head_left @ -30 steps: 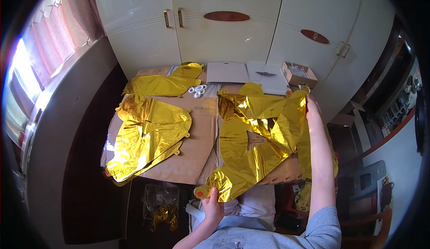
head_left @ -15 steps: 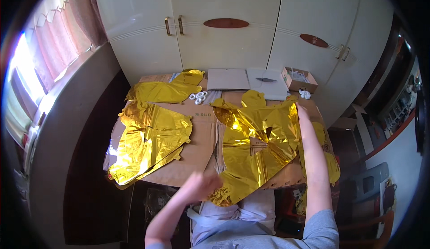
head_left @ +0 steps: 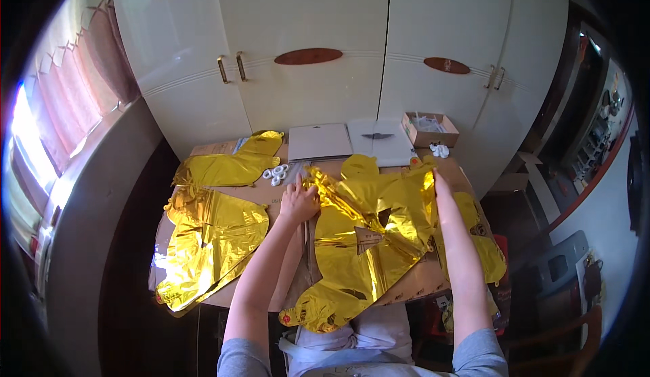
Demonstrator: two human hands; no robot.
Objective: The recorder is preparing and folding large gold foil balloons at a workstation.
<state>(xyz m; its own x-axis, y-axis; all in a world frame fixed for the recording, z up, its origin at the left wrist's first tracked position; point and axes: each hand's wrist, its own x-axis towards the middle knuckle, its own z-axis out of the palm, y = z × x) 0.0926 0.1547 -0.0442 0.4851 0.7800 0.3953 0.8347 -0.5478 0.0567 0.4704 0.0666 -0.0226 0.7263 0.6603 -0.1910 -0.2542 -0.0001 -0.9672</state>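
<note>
Our left hand (head_left: 299, 204) has reached the gold foil's (head_left: 405, 197) far side.
Both are there: right hand (head_left: 441, 186) grips it, left we cannot tell.

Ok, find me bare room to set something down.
Bare cardboard lies between the left forearm and the central gold foil balloon; a smaller patch sits between the right wrist and small white pieces. Other foil balloons crowd the left side.

Bench (head_left: 163, 233): brown cardboard (head_left: 292, 272) on top;
Cardboard: gold foil balloons (head_left: 220, 241), white rings (head_left: 275, 174);
Rear: flat grey panel (head_left: 318, 141), open box (head_left: 430, 138)
</note>
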